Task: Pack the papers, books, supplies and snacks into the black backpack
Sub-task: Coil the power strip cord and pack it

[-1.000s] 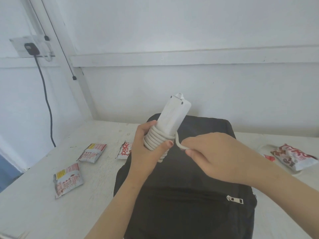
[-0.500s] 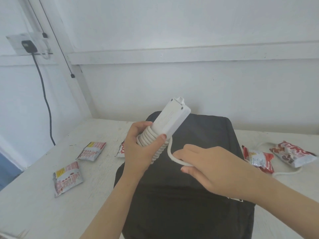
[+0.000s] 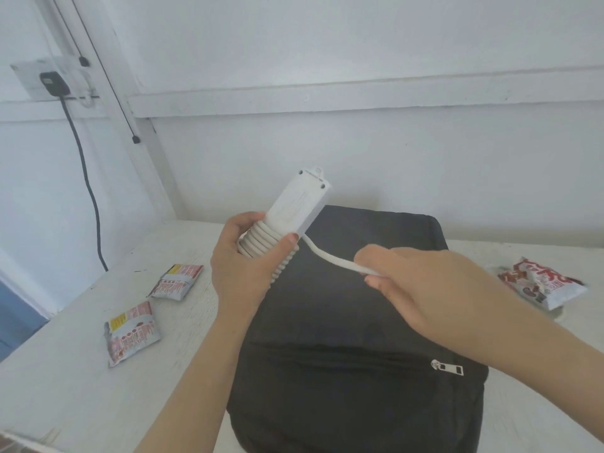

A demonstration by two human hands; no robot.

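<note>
left hand [image 3: 243, 273] is gripping the power strip [image 3: 299, 204] w/ its coils above the closed black backpack [image 3: 359, 354]; right hand [image 3: 421, 289] is pinching the cord [image 3: 330, 258]. step: winding. next: another loop, then unzip.

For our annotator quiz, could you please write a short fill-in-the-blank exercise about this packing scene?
The left hand grips the white ____. The right hand holds its loose ____. Beneath them the ____ backpack lies flat on the table. Left of it, ____ snack packets are visible.
Missing words: power strip; cord; black; two.
</note>
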